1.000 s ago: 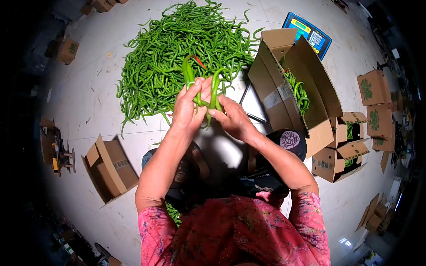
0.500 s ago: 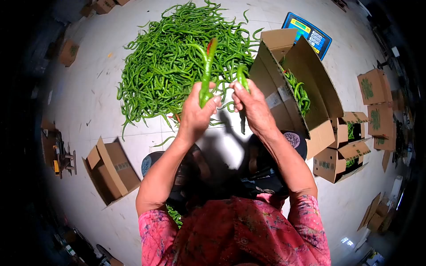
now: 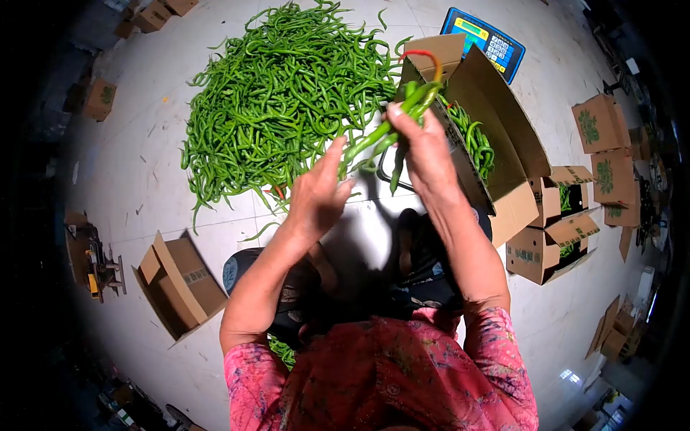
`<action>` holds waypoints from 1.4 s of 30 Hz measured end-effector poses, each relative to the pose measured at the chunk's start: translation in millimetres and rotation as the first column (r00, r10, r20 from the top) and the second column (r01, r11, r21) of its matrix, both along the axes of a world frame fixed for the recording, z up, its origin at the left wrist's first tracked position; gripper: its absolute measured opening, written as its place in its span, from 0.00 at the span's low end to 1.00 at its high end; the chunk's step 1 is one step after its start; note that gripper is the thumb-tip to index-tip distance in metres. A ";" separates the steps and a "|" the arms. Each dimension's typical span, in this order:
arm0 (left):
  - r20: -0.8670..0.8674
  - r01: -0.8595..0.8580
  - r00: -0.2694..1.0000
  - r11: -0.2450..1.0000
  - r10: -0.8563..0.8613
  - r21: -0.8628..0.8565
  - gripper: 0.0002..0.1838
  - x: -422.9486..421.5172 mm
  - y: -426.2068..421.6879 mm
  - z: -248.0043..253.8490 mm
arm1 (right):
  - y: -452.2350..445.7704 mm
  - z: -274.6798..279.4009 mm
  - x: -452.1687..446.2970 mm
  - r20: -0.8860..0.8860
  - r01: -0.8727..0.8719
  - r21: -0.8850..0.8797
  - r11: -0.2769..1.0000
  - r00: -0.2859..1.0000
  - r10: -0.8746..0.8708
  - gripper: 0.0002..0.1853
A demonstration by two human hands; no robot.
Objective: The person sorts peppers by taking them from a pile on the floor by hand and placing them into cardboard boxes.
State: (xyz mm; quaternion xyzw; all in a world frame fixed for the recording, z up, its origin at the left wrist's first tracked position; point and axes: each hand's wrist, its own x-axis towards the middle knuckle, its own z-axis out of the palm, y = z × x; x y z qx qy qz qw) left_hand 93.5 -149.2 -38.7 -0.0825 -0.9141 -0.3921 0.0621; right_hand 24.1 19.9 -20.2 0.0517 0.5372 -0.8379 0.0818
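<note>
My right hand (image 3: 429,159) is closed around a small bunch of green chili peppers (image 3: 382,132), one of them with a curved red tip. The bunch is held up in front of the open carton's left wall. To its left is my left hand (image 3: 316,192), its index finger stretched out and thumb apart, holding nothing that I can see. Its fingertips are close to the lower ends of the held peppers. Beyond both hands spreads a large pile of green chili peppers (image 3: 280,100) on the floor. More peppers (image 3: 474,144) lie inside the tall open carton (image 3: 507,108) at right.
A blue scale display (image 3: 483,44) stands behind the carton. Two smaller cartons (image 3: 528,253) with peppers sit to the right, near stacked printed boxes (image 3: 614,176). At left an open carton (image 3: 180,287) lies on the pale tiled floor (image 3: 144,194).
The red-tipped pepper has passed from my left hand into my right. My left hand has opened and moved slightly down. My right hand has shifted right, toward the carton.
</note>
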 end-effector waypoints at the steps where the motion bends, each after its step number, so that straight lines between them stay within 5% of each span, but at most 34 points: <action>1: 0.107 0.007 0.994 0.999 -0.012 0.050 0.26 -0.3 -6.8 0.5 | 6.9 -2.2 -5.5 -0.021 0.017 -0.062 0.998 1.000 -0.018 0.13; 2: 0.210 0.010 0.977 0.995 -0.031 0.099 0.25 -1.6 -13.9 0.7 | 12.6 -2.0 -9.7 -0.028 0.002 -0.108 0.994 1.000 -0.005 0.12; 3: 0.100 0.022 0.995 0.998 -0.028 0.060 0.23 -8.0 -17.4 1.9 | 18.2 -1.6 -12.6 0.006 -0.021 -0.147 0.989 1.000 0.022 0.11; 4: 0.482 -0.131 0.875 0.943 -0.035 0.306 0.21 -10.3 -22.3 13.4 | 23.9 -1.6 -14.8 0.041 -0.042 -0.186 0.982 0.998 0.050 0.11; 6: 0.494 -0.304 0.833 0.540 -0.249 0.785 0.19 -16.0 -35.7 10.0 | 31.0 -6.7 -19.4 0.058 -0.152 -0.305 0.940 0.982 0.177 0.11; 7: 0.456 -0.370 0.832 0.297 -0.315 0.880 0.18 -19.7 -39.7 6.4 | 31.0 -10.8 -20.6 0.059 -0.181 -0.370 0.911 0.974 0.218 0.10; 8: 0.381 -0.365 0.840 0.118 -0.387 0.924 0.20 -22.9 -44.3 2.2 | 29.7 -13.4 -20.6 0.059 -0.211 -0.433 0.876 0.964 0.261 0.10; 12: 0.296 -0.347 0.877 -0.073 -0.379 0.935 0.23 -26.7 -41.2 -0.3 | 11.4 -4.5 -8.5 0.112 -0.290 -0.298 0.910 0.936 0.334 0.11; 16: 0.251 -0.314 0.908 -0.146 -0.335 0.938 0.23 -27.9 -33.7 1.8 | -5.8 -9.6 2.4 0.195 -0.388 -0.229 0.893 0.880 0.433 0.14; 20: 0.163 -0.229 0.934 -0.184 -0.318 0.956 0.24 -32.4 -34.2 -13.3 | -30.3 -31.9 15.3 0.002 -0.543 -0.166 0.823 0.834 0.551 0.18; 22: 0.228 -0.265 0.936 -0.114 -0.268 0.957 0.25 -29.8 -32.7 -9.8 | -35.7 -18.6 26.9 0.154 -0.550 -0.167 0.818 0.805 0.573 0.18; 28: 0.371 -0.386 0.922 0.256 0.108 0.886 0.30 -19.9 -18.9 -3.8 | -37.6 -22.8 28.5 0.144 -0.418 -0.125 0.900 0.890 0.433 0.18; 30: 0.433 -0.442 0.897 0.249 0.090 0.862 0.32 -15.3 -20.2 -7.0 | -37.8 -24.0 25.4 0.091 -0.328 -0.142 0.934 0.935 0.342 0.17; 32: 0.486 -0.481 0.874 0.206 0.032 0.852 0.32 -11.6 -19.4 -9.7 | -38.5 -20.3 25.5 0.070 -0.253 -0.018 0.967 0.965 0.254 0.17; 34: 0.473 -0.433 0.880 0.323 -0.053 0.841 0.32 -8.3 -10.9 -12.1 | -40.6 -26.3 25.9 -0.028 -0.205 0.105 0.973 0.977 0.209 0.17; 36: 0.428 -0.327 0.886 0.415 -0.178 0.849 0.28 -4.9 -3.7 -9.6 | -40.3 -32.9 26.7 -0.105 -0.151 0.542 0.827 0.964 0.244 0.16; 39: 0.305 -0.245 0.913 0.234 -0.272 0.941 0.17 -6.9 1.3 -9.3 | -44.6 -33.7 36.1 -0.303 -0.078 0.622 0.779 0.894 0.331 0.13; 42: 0.242 -0.230 0.929 0.077 -0.281 0.970 0.14 -10.5 -5.6 -20.4 | -40.8 -24.2 29.5 -0.128 -0.286 0.404 0.869 0.923 0.363 0.14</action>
